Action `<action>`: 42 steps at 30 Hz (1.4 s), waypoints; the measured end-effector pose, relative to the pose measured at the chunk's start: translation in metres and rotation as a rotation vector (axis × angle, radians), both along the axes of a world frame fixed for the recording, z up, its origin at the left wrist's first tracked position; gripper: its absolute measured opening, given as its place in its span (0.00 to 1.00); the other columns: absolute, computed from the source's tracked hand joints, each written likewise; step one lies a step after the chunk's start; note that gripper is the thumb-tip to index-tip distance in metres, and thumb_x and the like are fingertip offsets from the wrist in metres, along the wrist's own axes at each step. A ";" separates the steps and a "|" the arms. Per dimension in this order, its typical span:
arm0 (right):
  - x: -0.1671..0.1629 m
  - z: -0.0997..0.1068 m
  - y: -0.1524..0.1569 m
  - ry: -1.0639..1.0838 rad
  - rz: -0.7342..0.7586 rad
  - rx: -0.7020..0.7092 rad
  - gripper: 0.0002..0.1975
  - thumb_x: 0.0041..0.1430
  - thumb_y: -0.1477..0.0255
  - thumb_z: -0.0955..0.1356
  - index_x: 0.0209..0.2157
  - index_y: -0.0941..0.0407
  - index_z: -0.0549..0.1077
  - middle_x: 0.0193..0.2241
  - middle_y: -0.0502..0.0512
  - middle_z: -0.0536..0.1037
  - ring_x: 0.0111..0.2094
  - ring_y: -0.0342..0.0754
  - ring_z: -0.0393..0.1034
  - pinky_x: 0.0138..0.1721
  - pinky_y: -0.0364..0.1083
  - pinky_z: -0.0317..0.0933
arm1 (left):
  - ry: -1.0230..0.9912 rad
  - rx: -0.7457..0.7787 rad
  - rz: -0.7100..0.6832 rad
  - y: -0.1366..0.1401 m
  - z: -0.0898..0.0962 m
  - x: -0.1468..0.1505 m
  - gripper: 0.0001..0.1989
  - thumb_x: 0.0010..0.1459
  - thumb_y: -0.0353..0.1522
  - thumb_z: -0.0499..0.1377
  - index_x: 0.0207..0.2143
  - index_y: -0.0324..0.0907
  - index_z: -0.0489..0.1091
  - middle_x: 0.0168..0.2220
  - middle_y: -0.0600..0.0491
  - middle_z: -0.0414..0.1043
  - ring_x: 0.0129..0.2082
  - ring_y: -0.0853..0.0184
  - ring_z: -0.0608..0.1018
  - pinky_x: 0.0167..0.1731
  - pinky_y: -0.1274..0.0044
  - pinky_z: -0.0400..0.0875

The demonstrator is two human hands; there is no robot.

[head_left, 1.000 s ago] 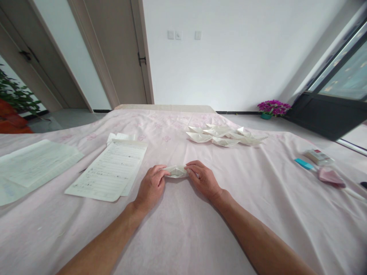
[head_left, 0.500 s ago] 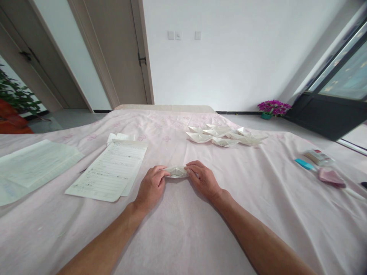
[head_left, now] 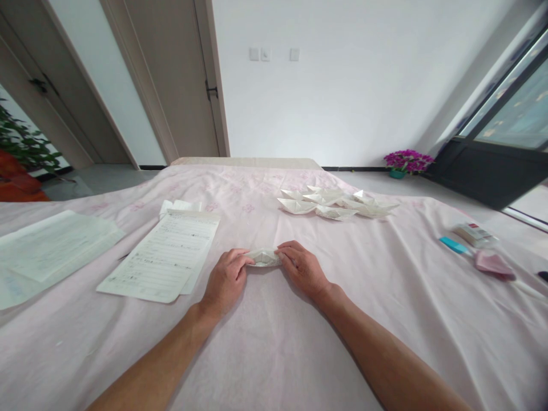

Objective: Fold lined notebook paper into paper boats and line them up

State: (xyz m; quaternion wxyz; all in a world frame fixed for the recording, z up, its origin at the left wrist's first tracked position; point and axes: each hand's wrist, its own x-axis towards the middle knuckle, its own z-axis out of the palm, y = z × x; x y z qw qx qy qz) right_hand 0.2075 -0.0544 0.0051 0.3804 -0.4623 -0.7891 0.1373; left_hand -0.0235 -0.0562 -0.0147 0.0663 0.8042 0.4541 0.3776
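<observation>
A small folded paper boat [head_left: 264,258] is held low over the pink cloth, straight in front of me. My left hand [head_left: 226,279] pinches its left end between thumb and fingers. The right end is gripped the same way by my right hand [head_left: 303,269]. The fingertips cover both points of the boat, while its middle peak and open hull show between them. Farther back to the right, several finished paper boats [head_left: 336,212] sit close together in a group.
Handwritten sheets [head_left: 160,257] lie left of my hands, with more paper [head_left: 51,251] at the far left. Toward the right edge are a blue item [head_left: 454,245], a wrapped packet [head_left: 475,234] and a pink cloth-like piece [head_left: 493,263]. A pink tablecloth [head_left: 265,354] covers the table.
Almost nothing differs. Both hands keep the same hold on the paper boat, and the view has shifted only slightly.
</observation>
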 end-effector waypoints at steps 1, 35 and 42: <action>0.000 0.000 0.000 -0.001 0.000 -0.002 0.13 0.68 0.69 0.61 0.39 0.54 0.77 0.41 0.57 0.77 0.41 0.47 0.73 0.45 0.45 0.67 | -0.001 -0.006 -0.001 0.000 0.000 0.000 0.16 0.54 0.18 0.53 0.37 0.44 0.73 0.45 0.50 0.73 0.45 0.62 0.74 0.47 0.67 0.71; 0.000 -0.001 0.000 -0.006 0.012 -0.009 0.13 0.69 0.69 0.61 0.38 0.55 0.76 0.41 0.57 0.77 0.42 0.47 0.72 0.46 0.46 0.66 | 0.005 -0.013 -0.017 0.000 0.002 0.000 0.15 0.54 0.18 0.53 0.37 0.44 0.73 0.44 0.50 0.73 0.44 0.62 0.74 0.46 0.68 0.71; 0.000 0.000 0.000 -0.004 0.009 -0.008 0.13 0.69 0.69 0.61 0.38 0.55 0.77 0.41 0.57 0.77 0.42 0.48 0.72 0.46 0.46 0.66 | 0.006 -0.012 -0.015 0.000 -0.001 0.000 0.15 0.54 0.18 0.54 0.37 0.44 0.73 0.44 0.51 0.73 0.44 0.62 0.74 0.46 0.69 0.71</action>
